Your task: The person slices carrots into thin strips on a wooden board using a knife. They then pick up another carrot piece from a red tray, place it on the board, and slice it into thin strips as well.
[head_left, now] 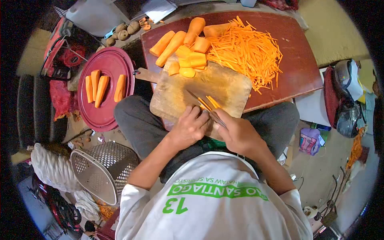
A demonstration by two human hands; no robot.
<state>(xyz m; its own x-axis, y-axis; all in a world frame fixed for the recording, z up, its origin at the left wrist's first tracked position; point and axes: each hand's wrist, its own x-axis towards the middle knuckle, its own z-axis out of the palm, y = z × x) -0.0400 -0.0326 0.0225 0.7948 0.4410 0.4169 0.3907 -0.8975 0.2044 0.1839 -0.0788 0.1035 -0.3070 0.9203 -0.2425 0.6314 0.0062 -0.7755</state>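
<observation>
Carrot sticks, thin and bright orange [216,102], lie near the near edge of a worn wooden chopping board [168,94], just beside both hands. From my distant post I read the board as bridging the dark red wooden worktop [298,64] and the lap, presumably to bring the blade close to the body.

Right hand [240,136]: fingers clenched round a slim dark-bladed knife [218,119], which slants across the board, tip away from the body. I judge this slant keeps the wrist easy.

Left hand [191,127]: fingers curled beside the blade, at the sticks. I cannot tell whether they pinch one; the tucked knuckles would suit steadying small pieces.

Beyond the blade, flat orange carrot slabs [196,60] sit at the board's far side, within short reach. Whole peeled carrots [172,48] lie behind them on the worktop. Shredded carrot is heaped [244,52] to the right, likely to keep finished strips off the cutting area. Four more carrots rest on a round maroon plastic lid [108,118], apart at left.
</observation>
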